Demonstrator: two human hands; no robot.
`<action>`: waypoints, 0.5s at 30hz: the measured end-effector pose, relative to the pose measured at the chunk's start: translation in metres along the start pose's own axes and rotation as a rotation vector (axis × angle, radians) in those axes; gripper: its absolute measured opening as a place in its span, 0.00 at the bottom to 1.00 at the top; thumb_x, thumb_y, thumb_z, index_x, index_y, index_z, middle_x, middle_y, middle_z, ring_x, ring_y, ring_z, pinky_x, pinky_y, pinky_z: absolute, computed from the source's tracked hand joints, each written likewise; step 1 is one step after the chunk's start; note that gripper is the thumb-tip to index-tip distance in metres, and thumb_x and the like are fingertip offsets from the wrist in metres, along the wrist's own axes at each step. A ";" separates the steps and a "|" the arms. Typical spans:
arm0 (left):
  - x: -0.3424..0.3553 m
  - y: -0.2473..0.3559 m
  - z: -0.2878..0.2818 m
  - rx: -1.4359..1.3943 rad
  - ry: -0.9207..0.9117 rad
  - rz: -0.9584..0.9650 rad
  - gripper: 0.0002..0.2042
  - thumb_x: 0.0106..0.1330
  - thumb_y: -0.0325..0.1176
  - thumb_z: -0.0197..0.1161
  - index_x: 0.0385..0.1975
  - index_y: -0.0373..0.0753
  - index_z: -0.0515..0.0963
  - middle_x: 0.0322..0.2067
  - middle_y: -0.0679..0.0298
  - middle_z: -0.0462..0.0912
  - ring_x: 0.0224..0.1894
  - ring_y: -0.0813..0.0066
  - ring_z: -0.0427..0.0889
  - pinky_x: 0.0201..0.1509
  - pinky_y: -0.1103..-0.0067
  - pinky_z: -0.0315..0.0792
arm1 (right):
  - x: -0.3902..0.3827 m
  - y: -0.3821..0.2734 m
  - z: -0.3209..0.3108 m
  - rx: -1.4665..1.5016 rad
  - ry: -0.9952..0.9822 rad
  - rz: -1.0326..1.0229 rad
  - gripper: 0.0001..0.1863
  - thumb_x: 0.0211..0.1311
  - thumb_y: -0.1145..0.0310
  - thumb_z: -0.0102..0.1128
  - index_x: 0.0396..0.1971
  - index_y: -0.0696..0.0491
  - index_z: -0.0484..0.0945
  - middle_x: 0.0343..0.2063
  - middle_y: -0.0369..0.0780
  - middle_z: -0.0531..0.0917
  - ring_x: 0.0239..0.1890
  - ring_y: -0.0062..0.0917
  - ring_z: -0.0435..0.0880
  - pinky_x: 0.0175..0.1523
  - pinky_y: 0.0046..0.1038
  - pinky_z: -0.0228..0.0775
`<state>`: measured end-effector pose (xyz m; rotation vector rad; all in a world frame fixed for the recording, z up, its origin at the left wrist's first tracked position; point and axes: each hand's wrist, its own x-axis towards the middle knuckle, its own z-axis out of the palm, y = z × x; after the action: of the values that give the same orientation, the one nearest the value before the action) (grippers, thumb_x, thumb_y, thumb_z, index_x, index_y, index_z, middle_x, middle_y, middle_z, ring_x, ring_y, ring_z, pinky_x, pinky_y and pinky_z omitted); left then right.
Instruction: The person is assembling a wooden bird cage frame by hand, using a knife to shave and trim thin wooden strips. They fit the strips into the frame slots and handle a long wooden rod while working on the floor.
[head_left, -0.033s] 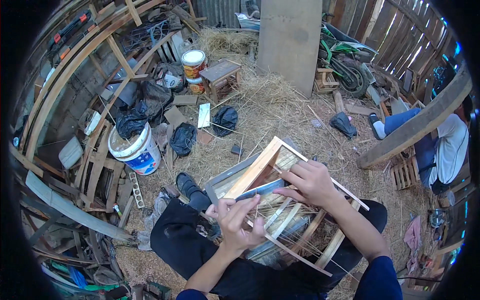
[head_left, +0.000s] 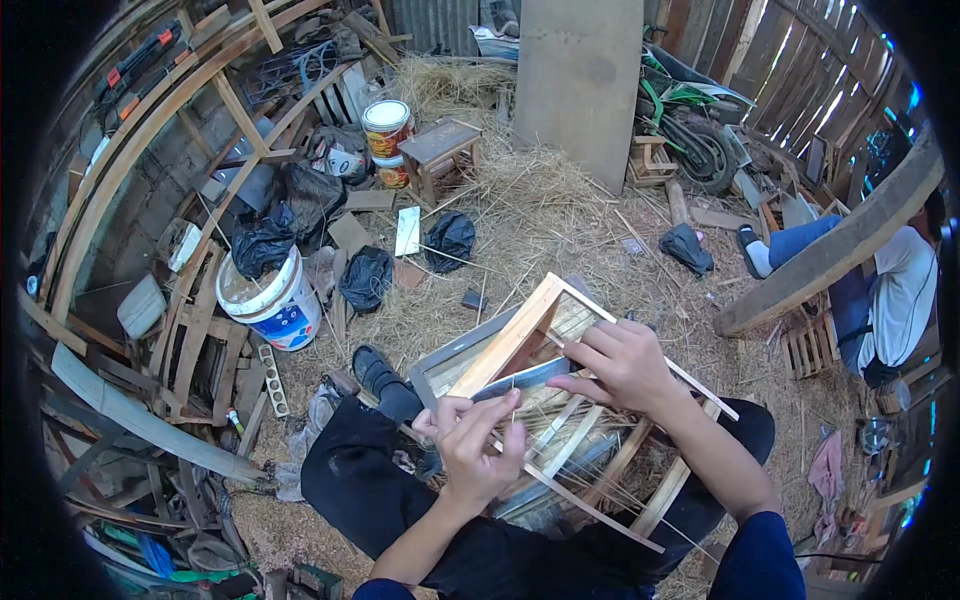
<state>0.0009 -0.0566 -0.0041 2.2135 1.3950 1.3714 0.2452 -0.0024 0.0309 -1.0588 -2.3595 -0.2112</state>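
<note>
A light wooden frame with slatted sides and thin sticks rests over my lap on a grey board. My left hand is closed at its near left side, finger and thumb around what looks like a thin stick. My right hand curls its fingers over the frame's inner bar, thumb beside a blue-grey strip lying across it. Several loose thin sticks and pale slats lie below my hands, partly hidden by them.
Straw covers the floor, with paint buckets, black bags, a small stool and scrap wood along the left. A motorbike stands behind. At right a seated person is partly behind a leaning beam.
My left thumb has shifted very slightly inward toward its fingers. Otherwise the two frames look nearly the same.
</note>
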 end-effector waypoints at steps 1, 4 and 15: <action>-0.003 0.000 0.003 0.030 -0.022 -0.045 0.13 0.63 0.34 0.74 0.48 0.43 0.90 0.39 0.70 0.93 0.36 0.74 0.76 0.52 0.71 0.56 | -0.001 0.000 -0.003 -0.036 0.017 0.008 0.20 0.61 0.46 0.74 0.34 0.48 0.82 0.26 0.33 0.79 0.28 0.25 0.81 0.34 0.29 0.71; -0.010 0.005 0.010 -0.078 -0.033 -0.199 0.12 0.68 0.35 0.73 0.50 0.43 0.89 0.36 0.74 0.93 0.36 0.76 0.76 0.53 0.70 0.55 | -0.007 -0.001 -0.008 -0.113 0.067 0.007 0.21 0.61 0.44 0.74 0.33 0.48 0.83 0.23 0.32 0.76 0.26 0.24 0.80 0.32 0.28 0.70; 0.007 0.031 0.015 0.020 -0.108 -0.176 0.03 0.74 0.33 0.66 0.39 0.45 0.84 0.36 0.76 0.88 0.42 0.75 0.78 0.54 0.65 0.55 | -0.024 -0.009 -0.019 -0.194 0.215 0.067 0.21 0.52 0.46 0.82 0.30 0.48 0.85 0.20 0.30 0.77 0.20 0.23 0.79 0.25 0.29 0.67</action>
<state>0.0331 -0.0638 0.0095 2.0856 1.5293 1.1669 0.2593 -0.0303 0.0349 -1.1410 -2.1396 -0.5114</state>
